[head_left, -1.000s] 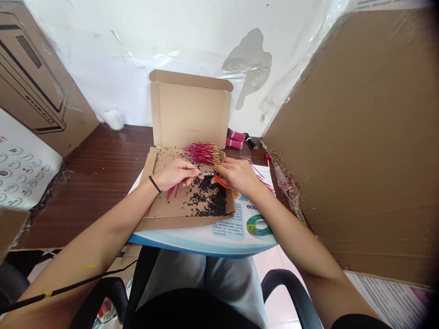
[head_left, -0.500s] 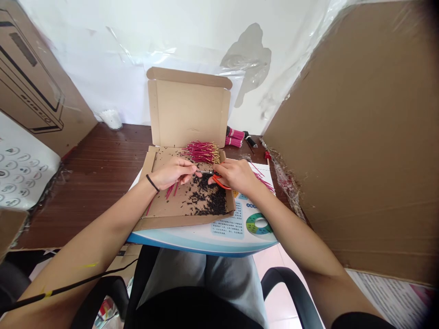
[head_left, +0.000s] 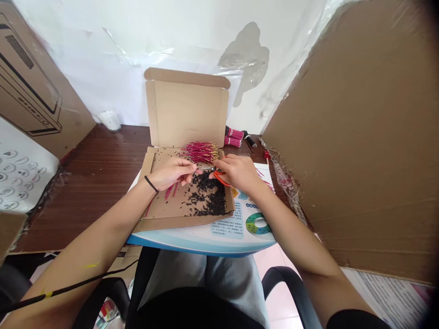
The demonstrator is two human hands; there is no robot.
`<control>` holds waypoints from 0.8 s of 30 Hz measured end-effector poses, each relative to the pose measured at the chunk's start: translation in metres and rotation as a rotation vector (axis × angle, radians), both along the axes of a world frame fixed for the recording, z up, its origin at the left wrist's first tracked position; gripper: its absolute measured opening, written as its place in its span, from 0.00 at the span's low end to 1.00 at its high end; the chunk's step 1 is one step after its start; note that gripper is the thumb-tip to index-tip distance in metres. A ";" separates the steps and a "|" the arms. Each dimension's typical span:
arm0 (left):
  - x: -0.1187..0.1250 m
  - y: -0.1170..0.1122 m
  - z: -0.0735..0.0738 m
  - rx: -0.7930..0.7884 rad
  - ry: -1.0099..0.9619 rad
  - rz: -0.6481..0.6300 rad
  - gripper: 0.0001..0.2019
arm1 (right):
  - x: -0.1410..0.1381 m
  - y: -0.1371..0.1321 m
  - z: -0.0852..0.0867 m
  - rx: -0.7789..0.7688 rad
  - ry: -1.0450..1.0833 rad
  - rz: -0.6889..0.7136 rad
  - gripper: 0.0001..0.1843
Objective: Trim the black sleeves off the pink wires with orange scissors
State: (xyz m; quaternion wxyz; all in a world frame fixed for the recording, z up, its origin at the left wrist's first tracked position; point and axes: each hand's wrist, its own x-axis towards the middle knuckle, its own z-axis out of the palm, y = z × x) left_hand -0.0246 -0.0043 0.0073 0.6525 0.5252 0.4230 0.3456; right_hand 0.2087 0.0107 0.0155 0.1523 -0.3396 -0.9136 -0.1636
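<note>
Pinching something too small to make out against the blades of orange-handled scissors (head_left: 221,179), the left hand (head_left: 170,173) presses its fingertips (head_left: 196,170) together while the right hand's (head_left: 238,172) curled fingers hold the handles low over black clippings (head_left: 207,196) in an open cardboard box (head_left: 149,164).

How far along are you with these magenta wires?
Done: a gold-tipped magenta wire bundle lies in the cardboard box, beside a heap of black snippets. In hand: the right hand works orange-handled scissors at what the left hand pinches. Left: a magenta bundle sits behind the box, its ends apparently black.
</note>
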 end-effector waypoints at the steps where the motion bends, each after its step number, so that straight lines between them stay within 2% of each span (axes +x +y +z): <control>1: 0.000 0.000 0.000 0.002 0.000 -0.002 0.14 | 0.000 0.000 0.001 0.015 -0.007 0.019 0.22; 15: 0.001 -0.001 0.001 0.068 0.093 -0.083 0.18 | -0.002 -0.002 0.003 0.084 -0.103 0.052 0.19; 19: 0.000 -0.001 0.000 0.101 0.116 -0.114 0.19 | -0.002 -0.002 0.003 0.059 -0.114 0.045 0.14; 24: -0.002 0.000 0.000 0.104 0.120 -0.152 0.19 | -0.003 -0.002 0.002 0.005 -0.112 0.023 0.14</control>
